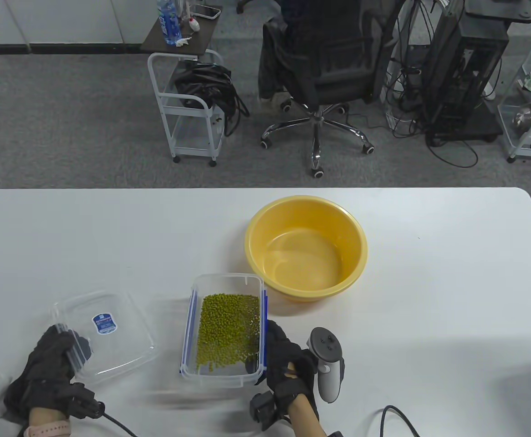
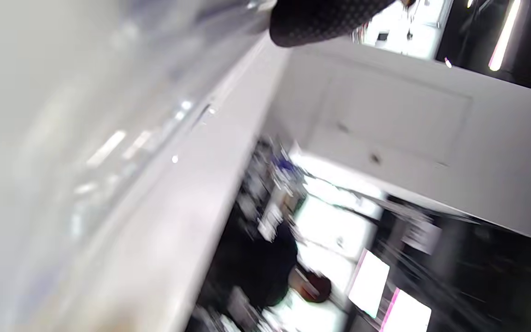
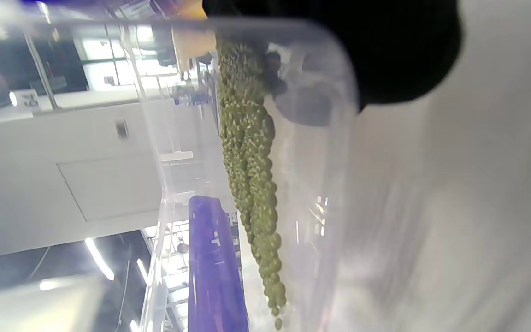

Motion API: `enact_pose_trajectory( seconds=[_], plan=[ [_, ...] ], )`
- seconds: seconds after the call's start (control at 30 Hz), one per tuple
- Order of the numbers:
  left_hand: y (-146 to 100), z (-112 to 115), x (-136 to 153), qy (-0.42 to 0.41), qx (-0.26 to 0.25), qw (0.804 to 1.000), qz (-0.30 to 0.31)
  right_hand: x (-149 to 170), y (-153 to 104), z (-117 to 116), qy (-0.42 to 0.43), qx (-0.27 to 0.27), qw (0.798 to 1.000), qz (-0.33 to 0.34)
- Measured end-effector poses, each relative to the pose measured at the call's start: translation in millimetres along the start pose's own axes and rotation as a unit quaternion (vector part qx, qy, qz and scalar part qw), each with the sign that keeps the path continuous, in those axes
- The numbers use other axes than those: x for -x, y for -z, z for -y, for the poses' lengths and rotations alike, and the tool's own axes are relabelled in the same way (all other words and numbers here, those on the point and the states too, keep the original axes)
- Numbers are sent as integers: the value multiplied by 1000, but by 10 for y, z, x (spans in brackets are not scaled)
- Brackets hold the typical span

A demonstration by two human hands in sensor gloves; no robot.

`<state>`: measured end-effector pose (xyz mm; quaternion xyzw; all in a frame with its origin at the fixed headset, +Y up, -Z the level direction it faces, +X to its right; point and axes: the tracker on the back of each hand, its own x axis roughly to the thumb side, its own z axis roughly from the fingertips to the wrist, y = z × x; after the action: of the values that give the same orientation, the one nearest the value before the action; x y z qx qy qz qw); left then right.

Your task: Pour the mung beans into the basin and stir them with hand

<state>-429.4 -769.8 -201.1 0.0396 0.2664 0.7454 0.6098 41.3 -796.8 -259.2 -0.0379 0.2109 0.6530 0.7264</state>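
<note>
A clear plastic box [image 1: 223, 371] with blue clips holds green mung beans [image 1: 227, 328], lifted slightly near the table's front. My right hand [image 1: 280, 350] grips the box's right wall. In the right wrist view the beans [image 3: 249, 175] lie heaped against the clear wall, with a gloved finger [image 3: 385, 50] above. The yellow basin [image 1: 306, 248] stands just behind and right of the box, with no beans in it. My left hand [image 1: 60, 350] holds the near-left edge of the clear lid [image 1: 106, 337], which lies on the table at the left. A gloved fingertip [image 2: 325, 20] shows at the top of the blurred left wrist view.
The white table [image 1: 429, 296] reaches far to the right of the basin. A black cable [image 1: 397, 419] lies at the front right edge. Beyond the table stand an office chair [image 1: 320, 73] and a white cart [image 1: 192, 104].
</note>
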Motion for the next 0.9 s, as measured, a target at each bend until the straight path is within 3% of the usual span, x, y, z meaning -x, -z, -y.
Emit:
enact_pose_trajectory(
  seconds=[0.07,0.17,0.27,0.37,0.43,0.5,0.53,0.6,0.67,0.7,0.77,0.9],
  plan=[
    [20,4,34,83,-57,995,-9,13,1,-16,2,-5,1000,-2],
    [33,63,51,180,-98,978,-32,18,1,-25,-2,-6,1000,-3],
    [51,140,27,301,-120,943,-73,23,6,-23,-8,-5,1000,-3],
    [80,255,-20,410,-115,902,-74,23,3,-29,-5,-7,1000,-4],
    [63,355,-65,470,-82,876,-65,17,-1,-38,-6,-9,1000,-4],
    [-27,497,-167,462,-62,885,6,16,1,-45,-10,-10,1000,-4],
    [-103,615,-221,422,-27,902,85,15,3,-52,-12,-12,1000,-4],
    [-203,846,-228,308,73,935,161,9,5,-70,-14,-18,1000,-4],
    [-259,1115,-99,177,185,957,135,5,1,-94,-11,-21,1000,-2],
    [-283,1261,22,109,250,959,81,4,-2,-110,-11,-25,1000,-2],
    [-308,1473,213,46,343,938,7,-3,-11,-132,-11,-34,999,0],
    [-323,1682,413,51,430,900,-46,-16,-21,-195,-21,-49,999,4]
  ],
)
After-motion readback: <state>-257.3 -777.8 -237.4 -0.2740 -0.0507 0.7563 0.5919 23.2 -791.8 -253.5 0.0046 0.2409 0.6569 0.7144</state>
